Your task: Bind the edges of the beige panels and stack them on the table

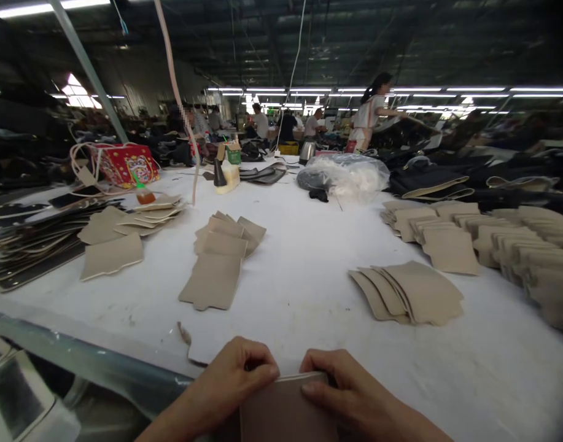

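Observation:
At the bottom middle, a flat taupe panel (285, 410) with a pale upper edge is held between my two hands. My left hand (237, 377) pinches its upper left corner, thumb along the edge. My right hand (339, 387) grips the upper right corner, thumb on the face and fingers behind. The panel's lower part runs out of the frame. Just beyond, to the right, lies a fanned stack of similar taupe panels (423, 291). Another overlapping group of panels (212, 279) lies beyond my hands to the left.
Taupe panels (113, 255) and dark stacked pieces (37, 245) lie at the left. Many panels (451, 248) line the right side. Farther back are a red patterned box (127, 164), a glue bottle (143, 194), and a clear plastic bag (355, 175). A person (368, 116) stands behind.

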Available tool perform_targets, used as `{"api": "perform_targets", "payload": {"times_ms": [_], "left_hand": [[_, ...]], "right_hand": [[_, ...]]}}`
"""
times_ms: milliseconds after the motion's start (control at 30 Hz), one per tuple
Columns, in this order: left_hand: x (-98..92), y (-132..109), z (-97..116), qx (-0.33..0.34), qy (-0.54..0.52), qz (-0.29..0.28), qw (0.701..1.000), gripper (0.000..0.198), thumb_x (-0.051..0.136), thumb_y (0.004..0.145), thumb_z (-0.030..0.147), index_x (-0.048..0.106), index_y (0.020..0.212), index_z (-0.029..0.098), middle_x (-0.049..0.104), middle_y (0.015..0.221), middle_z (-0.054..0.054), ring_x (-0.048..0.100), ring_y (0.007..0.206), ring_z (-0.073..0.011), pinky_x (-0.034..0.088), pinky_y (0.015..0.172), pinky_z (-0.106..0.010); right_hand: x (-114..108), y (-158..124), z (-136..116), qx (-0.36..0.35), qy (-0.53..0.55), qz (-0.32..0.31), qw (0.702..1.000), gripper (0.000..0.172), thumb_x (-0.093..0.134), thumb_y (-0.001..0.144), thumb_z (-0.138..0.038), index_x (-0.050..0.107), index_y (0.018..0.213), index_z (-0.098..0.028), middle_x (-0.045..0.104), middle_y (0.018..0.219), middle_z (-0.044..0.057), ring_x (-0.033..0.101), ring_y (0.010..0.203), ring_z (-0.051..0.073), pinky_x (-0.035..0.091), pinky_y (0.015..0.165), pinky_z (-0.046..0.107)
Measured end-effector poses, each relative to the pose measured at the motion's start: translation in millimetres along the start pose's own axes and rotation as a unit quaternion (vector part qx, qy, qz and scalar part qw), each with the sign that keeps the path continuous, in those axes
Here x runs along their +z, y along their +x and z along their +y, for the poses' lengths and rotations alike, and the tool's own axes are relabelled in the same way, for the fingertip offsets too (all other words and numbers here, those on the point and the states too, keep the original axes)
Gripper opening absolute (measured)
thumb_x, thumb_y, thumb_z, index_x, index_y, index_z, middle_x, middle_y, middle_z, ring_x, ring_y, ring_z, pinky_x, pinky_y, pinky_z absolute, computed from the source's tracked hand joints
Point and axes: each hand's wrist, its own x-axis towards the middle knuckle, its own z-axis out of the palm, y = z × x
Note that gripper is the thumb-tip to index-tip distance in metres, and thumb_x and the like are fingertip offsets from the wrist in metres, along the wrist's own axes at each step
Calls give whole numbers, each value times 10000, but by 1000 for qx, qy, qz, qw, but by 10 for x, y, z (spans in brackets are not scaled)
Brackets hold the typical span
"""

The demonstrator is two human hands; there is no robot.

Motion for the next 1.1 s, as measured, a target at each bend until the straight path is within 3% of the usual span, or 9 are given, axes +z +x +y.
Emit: {"api": "perform_targets", "payload": {"times_ms": [167, 267, 333, 433, 700, 933, 1000, 1100], "left_hand": [[103, 19, -26, -29, 26, -64, 997, 212, 548, 701, 254, 699, 713, 106, 491, 575, 33, 404, 587, -98, 277, 535, -220], [97, 28, -73, -34, -5, -92, 995, 208, 563, 690, 261, 694, 706, 100, 487, 561, 36, 382, 551, -84, 269, 515, -210], [88, 33, -80, -39, -31, -96, 994, 197, 580, 682, 267, 682, 690, 99, 464, 542, 44, 358, 530, -75, 251, 502, -207], [100, 33, -71, -52, -54, -90, 993, 196, 598, 682, 282, 665, 671, 98, 448, 523, 48, 347, 515, -72, 237, 495, -211], [180, 10, -137, -47, -57, -71, 995, 202, 592, 690, 308, 620, 653, 112, 438, 527, 58, 329, 520, -73, 223, 499, -221], [345, -19, -116, -1, 104, -36, 994, 110, 458, 642, 190, 486, 541, 158, 308, 530, 62, 290, 554, -86, 197, 493, -229], [353, -22, -72, 10, 179, -14, 984, 137, 444, 669, 199, 492, 546, 163, 360, 519, 52, 325, 546, -93, 199, 501, -236], [278, -12, 38, 31, 284, 21, 958, 178, 429, 715, 207, 521, 568, 166, 482, 544, 14, 396, 555, -110, 213, 533, -250]], "right_hand": [[121, -81, -7, 11, -109, -4, 994, 115, 519, 900, -220, 634, 907, -217, 632, 894, -2, 565, 872, 186, 398, 722, 263], [178, -107, 10, -49, -198, 24, 979, 205, 507, 883, -110, 616, 992, -245, 624, 977, 5, 579, 860, 179, 412, 730, 273], [222, -117, 23, -110, -285, 57, 950, 277, 509, 850, -55, 608, 1015, -255, 590, 1034, 24, 570, 814, 179, 409, 699, 284], [311, -123, 45, -169, -374, 92, 907, 267, 562, 814, -57, 607, 990, -252, 584, 982, 29, 550, 754, 190, 389, 640, 290], [528, -57, 140, -217, -426, 159, 864, 217, 670, 743, -80, 561, 869, -218, 591, 837, 4, 520, 697, 194, 354, 607, 312], [506, 12, 49, -152, -490, 38, 857, 145, 678, 766, -113, 575, 829, -193, 612, 829, 19, 539, 650, 189, 323, 534, 304], [517, -6, 52, -178, -511, 35, 840, 147, 688, 777, -138, 558, 820, -194, 609, 811, 14, 530, 637, 179, 312, 515, 294], [532, -86, 78, -240, -515, 83, 819, 183, 668, 845, -232, 496, 787, -204, 572, 744, -12, 499, 582, 153, 302, 488, 287]]}}
